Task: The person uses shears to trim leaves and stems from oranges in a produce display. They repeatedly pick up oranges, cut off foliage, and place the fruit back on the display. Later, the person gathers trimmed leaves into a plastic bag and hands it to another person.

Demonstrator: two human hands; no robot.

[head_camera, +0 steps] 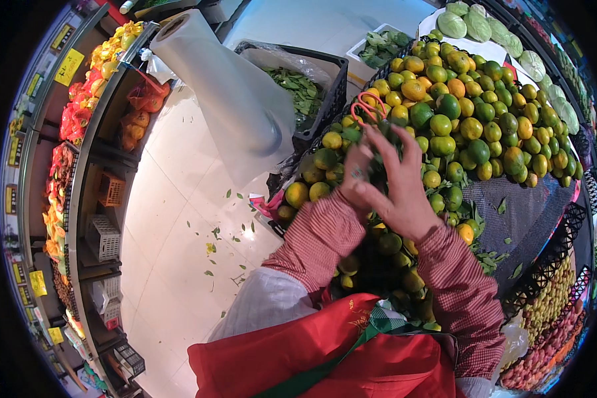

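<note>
A large pile of green and orange citrus fruit (441, 125) covers the display in front of me. Both of my hands are over its near left part, close together. My left hand (359, 171) is blurred and partly behind the right; whether it holds anything is hidden. My right hand (403, 186) has its fingers spread, with dark green leaves (350, 134) around the fingertips. Scissors with orange-red handles (368, 107) lie on the fruit just beyond my fingertips; their blades are hidden. Some fruit near my sleeves still bears leaves.
A roll of clear plastic bags (219, 74) stands left of the pile, before a black crate (336, 94) of leafy greens. Cabbages (477, 27) line the far right. Loose leaves (216, 233) lie on the tiled floor. Shelves (87, 124) with bagged fruit run along the left.
</note>
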